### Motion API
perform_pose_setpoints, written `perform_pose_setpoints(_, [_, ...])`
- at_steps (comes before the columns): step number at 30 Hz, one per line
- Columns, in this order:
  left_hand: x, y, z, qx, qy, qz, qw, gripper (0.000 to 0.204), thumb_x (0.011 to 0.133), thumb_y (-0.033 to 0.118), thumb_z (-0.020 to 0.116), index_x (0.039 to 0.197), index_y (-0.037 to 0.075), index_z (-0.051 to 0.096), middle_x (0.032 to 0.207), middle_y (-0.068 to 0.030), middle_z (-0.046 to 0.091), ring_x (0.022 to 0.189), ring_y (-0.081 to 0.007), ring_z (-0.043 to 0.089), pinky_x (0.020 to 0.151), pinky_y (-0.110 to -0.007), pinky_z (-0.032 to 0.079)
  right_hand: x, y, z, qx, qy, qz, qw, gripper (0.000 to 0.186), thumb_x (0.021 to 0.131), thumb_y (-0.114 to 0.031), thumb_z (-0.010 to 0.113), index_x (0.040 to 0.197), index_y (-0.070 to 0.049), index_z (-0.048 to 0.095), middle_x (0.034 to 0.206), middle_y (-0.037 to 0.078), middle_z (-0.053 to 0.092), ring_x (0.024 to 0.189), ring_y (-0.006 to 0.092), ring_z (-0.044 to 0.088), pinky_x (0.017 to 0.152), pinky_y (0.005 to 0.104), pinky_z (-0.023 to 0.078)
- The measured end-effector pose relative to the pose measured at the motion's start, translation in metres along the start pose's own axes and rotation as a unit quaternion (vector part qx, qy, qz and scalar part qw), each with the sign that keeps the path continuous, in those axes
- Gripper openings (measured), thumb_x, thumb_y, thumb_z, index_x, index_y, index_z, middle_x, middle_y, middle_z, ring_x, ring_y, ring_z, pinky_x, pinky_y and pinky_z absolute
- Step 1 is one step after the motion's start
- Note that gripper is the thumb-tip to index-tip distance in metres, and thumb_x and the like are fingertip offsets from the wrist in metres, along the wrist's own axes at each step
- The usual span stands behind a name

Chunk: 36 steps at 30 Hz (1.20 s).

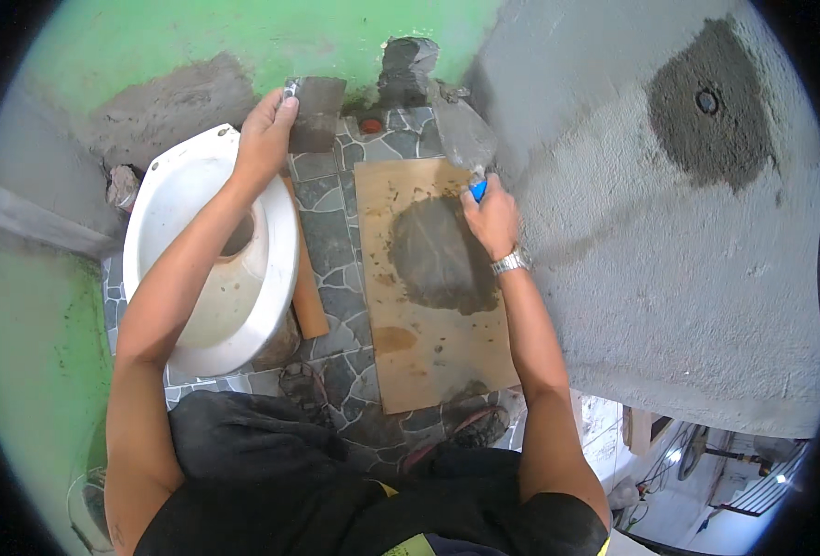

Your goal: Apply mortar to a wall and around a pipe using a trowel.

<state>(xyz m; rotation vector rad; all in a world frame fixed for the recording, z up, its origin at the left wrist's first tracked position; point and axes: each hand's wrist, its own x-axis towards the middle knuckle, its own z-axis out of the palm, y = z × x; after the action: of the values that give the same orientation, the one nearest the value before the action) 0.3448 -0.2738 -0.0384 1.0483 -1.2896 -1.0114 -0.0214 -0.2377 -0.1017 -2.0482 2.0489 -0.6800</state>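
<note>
My left hand (265,141) grips the edge of a flat rectangular grey plate (318,116), smeared with mortar, in front of the green wall. My right hand (495,222) is closed around the blue handle of a trowel (466,132). Its wide grey blade points away from me, close to the corner of the walls, with some mortar at its tip. Ahead, a fresh strip of wet mortar (405,76) covers part of the green wall. Below the right hand lies a wooden board (433,366) with a wet grey mortar stain.
A white toilet bowl (285,278) stands at left, beside a narrow wooden plank (310,296). An orange pipe opening (370,125) sits in the stone-patterned tiled floor (331,236). The grey wall (632,269) at right has a mortar patch (716,139) around a pipe hole.
</note>
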Motion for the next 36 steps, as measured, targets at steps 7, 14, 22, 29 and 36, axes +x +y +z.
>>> perform_pose_setpoints(7, [0.012,-0.035,-0.017,0.140,0.082,0.022,0.987,0.034,0.103,0.028,0.052,0.122,0.002,0.063,0.099,-0.0120,0.069,0.092,-0.0209,0.063,0.086,-0.035,0.047,0.064,0.003,0.061,-0.062,-0.058,0.064,0.994,0.042,0.087,-0.035,0.066,0.113,-0.002,0.060,0.102,0.028,0.070,0.096,0.0483,0.067,0.085,0.0569,0.053])
perform_pose_setpoints(14, [0.010,-0.033,-0.016,0.140,0.103,0.026,0.984,0.031,0.102,0.028,0.052,0.117,0.002,0.062,0.092,-0.0176,0.068,0.087,-0.0287,0.064,0.081,-0.039,0.048,0.119,0.003,0.093,-0.115,-0.139,0.075,0.981,0.043,0.084,-0.030,0.066,0.117,-0.003,0.062,0.114,0.028,0.069,0.110,0.0463,0.064,0.095,0.0537,0.051])
perform_pose_setpoints(22, [0.007,-0.018,-0.013,0.160,0.106,0.020,0.981,0.032,0.102,0.028,0.052,0.117,0.001,0.061,0.095,-0.0207,0.068,0.088,-0.0342,0.065,0.082,-0.042,0.048,0.193,0.029,0.093,-0.211,-0.228,-0.012,0.950,0.044,0.078,-0.035,0.072,0.103,0.001,0.071,0.112,0.030,0.068,0.109,0.0448,0.066,0.094,0.0491,0.053])
perform_pose_setpoints(29, [0.005,-0.017,-0.018,0.188,0.099,0.013,0.977,0.034,0.101,0.029,0.051,0.118,0.001,0.061,0.097,-0.0230,0.068,0.091,-0.0384,0.066,0.083,-0.044,0.048,0.285,0.002,0.067,-0.287,-0.255,-0.172,0.907,0.049,0.068,-0.040,0.081,0.088,0.005,0.073,0.096,0.031,0.070,0.097,0.0446,0.069,0.083,0.0486,0.055])
perform_pose_setpoints(36, [0.005,-0.018,-0.014,0.161,0.095,0.023,0.982,0.034,0.101,0.028,0.051,0.118,0.001,0.060,0.093,-0.0227,0.067,0.086,-0.0389,0.064,0.081,-0.045,0.048,0.343,-0.019,0.019,-0.222,-0.266,-0.218,0.912,0.025,0.081,-0.019,0.069,0.091,0.004,0.069,0.066,0.013,0.066,0.054,0.0248,0.064,0.047,0.0418,0.050])
